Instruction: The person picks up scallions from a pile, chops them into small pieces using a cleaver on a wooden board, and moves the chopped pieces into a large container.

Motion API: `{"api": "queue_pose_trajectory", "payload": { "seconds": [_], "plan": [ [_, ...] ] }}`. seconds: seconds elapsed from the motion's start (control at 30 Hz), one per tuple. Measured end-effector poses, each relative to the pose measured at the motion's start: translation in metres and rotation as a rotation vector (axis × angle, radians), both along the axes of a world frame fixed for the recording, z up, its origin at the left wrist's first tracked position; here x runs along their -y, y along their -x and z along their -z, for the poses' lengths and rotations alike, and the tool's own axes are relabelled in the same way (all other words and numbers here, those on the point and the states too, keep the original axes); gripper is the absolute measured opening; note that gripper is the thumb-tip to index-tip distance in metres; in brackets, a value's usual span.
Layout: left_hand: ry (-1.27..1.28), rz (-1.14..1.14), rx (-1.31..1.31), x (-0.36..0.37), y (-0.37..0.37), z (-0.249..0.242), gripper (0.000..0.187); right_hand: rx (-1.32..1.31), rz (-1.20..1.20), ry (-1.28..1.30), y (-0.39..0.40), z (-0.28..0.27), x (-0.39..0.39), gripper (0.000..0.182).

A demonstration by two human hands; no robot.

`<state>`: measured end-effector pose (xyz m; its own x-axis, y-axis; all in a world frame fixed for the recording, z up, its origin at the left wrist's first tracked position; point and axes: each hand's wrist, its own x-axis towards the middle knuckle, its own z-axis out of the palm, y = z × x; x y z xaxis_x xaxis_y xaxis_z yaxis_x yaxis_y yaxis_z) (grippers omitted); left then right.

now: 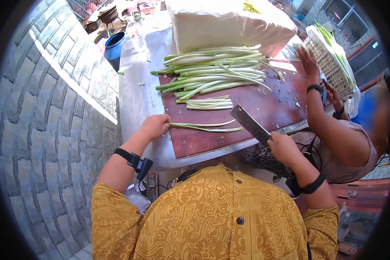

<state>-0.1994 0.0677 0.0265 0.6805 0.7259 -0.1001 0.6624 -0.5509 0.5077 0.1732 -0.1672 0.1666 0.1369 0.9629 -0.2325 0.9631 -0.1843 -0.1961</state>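
My left hand (156,126) is closed on the green ends of a few scallions (203,127), which stretch to the right over the reddish-brown board (195,145). In my right hand (283,148) is a cleaver (250,125), gripped by its handle, the blade slanting up and left. The blade's lower edge is close to the white tips of the held scallions. Just beyond them lies a short row of cut scallion lengths (209,103). A large heap of long scallions (216,71) covers the far part of the board.
A big white wrapped block (229,26) stands behind the heap. At my right a co-worker's hand (307,60) reaches over the board's edge near a crate (329,60) with scallions on it. A blue bucket (114,50) and clear bottle (136,37) are far left, beside a brick wall (52,130).
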Motion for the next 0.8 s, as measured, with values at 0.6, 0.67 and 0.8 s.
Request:
{"api": "queue_pose_trajectory", "payload": {
  "seconds": [0.6, 0.67, 0.8],
  "plan": [
    [-0.305, -0.156, -0.056, 0.056, -0.028, 0.015, 0.013, -0.257, 0.089, 0.006, 0.057, 0.065, 0.016, 0.02],
    [-0.317, -0.153, -0.029, 0.059, -0.023, 0.012, 0.016, -0.247, 0.096, -0.009, 0.06, 0.067, 0.016, 0.019],
    [-0.365, -0.073, 0.109, 0.064, -0.035, 0.007, 0.022, -0.25, 0.095, -0.05, 0.07, 0.069, 0.014, 0.017]
  ]
}}
